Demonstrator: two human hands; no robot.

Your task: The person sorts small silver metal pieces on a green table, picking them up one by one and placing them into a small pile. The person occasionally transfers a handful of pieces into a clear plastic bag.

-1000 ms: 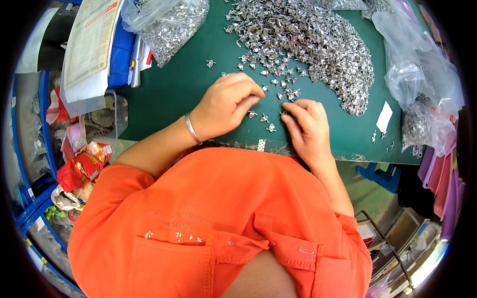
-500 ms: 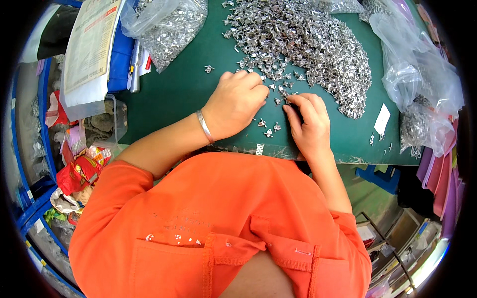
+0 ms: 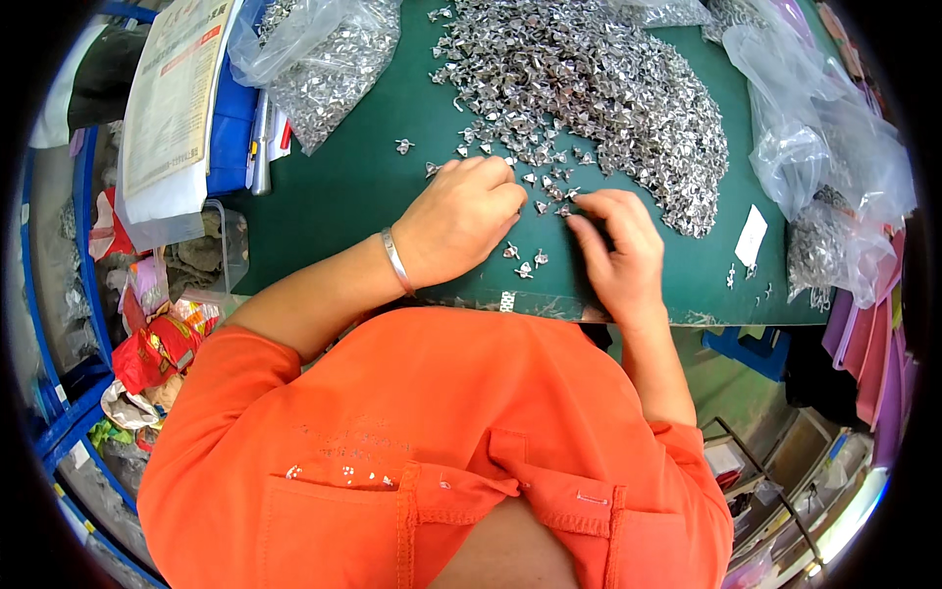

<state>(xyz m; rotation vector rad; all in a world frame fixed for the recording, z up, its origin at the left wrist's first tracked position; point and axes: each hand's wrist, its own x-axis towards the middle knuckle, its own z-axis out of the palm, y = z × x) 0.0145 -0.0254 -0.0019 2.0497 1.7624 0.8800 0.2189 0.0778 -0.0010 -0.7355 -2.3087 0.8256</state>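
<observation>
A large heap of small, shiny silver metal parts covers the far middle of the green table. Several loose ones trail from it toward my hands. My left hand, with a silver bangle on the wrist, is curled at the near left edge of this trail; its fingertips are hidden, so what they hold cannot be seen. On the right, the thumb and forefinger of my right hand close at their tips around a small metal part. A few more loose parts lie on the table between my hands.
A clear bag of metal parts lies at the far left, beside a blue holder with papers. More clear plastic bags crowd the right edge, near a white tag. A clear plastic box stands left of the table.
My hands have drawn slightly apart, the right one shifting a little to the right. A loose part beside my left knuckles has come into sight. The whole view has shifted slightly.
</observation>
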